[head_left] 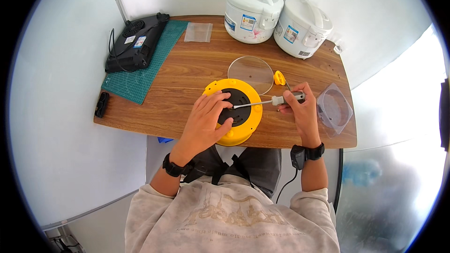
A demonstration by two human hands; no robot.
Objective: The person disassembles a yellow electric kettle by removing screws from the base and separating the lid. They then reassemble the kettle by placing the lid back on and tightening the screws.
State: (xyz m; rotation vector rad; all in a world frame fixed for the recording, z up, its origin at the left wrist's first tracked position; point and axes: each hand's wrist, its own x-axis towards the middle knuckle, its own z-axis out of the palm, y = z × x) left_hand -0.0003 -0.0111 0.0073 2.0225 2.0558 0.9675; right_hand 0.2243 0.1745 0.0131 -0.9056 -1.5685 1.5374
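A round yellow appliance [253, 117] lies on the near part of the table, its black slotted disc [240, 115] facing up. My left hand [205, 117] rests over the left side of the disc, fingers spread and thumb apart. In my right hand [302, 111] is a screwdriver [255, 104] with a grey handle, held nearly level. Its shaft points left, and the tip reaches the disc beside my left fingertips. Whether the tip sits in a screw is too small to tell. Behind the appliance lie a clear round lid [251, 68] and a yellow knob [279, 78].
A clear plastic tray [333, 108] sits at the table's right. Two white rice cookers [253, 16] [302, 30] stand at the back. At far left, a black appliance [138, 42] with a cord lies on a green cutting mat [157, 61]. A plastic bag [198, 32] is beside it.
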